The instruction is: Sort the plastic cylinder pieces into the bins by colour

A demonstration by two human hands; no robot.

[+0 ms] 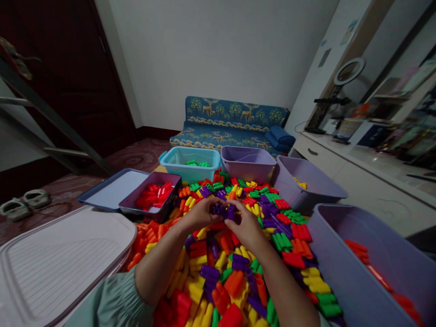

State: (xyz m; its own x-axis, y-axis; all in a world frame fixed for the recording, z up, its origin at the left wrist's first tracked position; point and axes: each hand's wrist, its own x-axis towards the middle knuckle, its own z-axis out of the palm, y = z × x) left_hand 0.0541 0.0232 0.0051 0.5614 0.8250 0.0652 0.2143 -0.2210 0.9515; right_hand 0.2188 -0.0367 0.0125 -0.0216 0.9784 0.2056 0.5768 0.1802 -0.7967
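Note:
My left hand (203, 213) and my right hand (245, 228) meet over the middle of a heap of coloured plastic tube pieces (235, 284). Fingers of the left are closed on a purple tube piece (218, 209) with round open ends facing me. A second purple piece (230, 212) is pinched in the right, close against the first. Whether the two are joined I cannot tell. Red, yellow, green, orange and purple pieces lie beneath and around both hands, many in clusters of side-by-side tubes.
A blue bin (190, 172) with green pieces, purple bins (247, 170) and a case (124, 203) of red pieces ring the heap. One near-right bin (335, 250) holds red pieces. White lids (64, 263) lie at left. Behind stand a blue sofa (221, 131) and a ladder (57, 122).

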